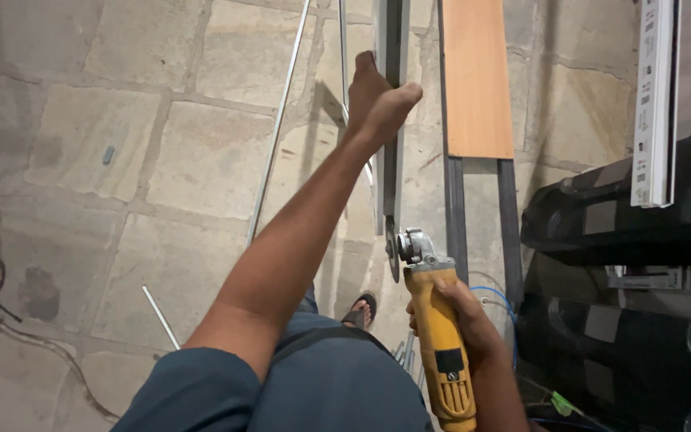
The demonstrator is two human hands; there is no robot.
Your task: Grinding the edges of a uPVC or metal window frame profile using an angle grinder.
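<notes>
Gripping the yellow grinder (441, 336) tight in the right hand (461, 320), its disc right at the metal bar's (393, 120) near end; left hand (377, 100) grasps that bar farther up.

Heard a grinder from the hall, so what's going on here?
A person stands over a stone floor. The right hand grips a yellow angle grinder, its disc at the near end of a long metal bar. The left hand is stretched out, holding that bar farther along. A wooden plank lies alongside.
</notes>
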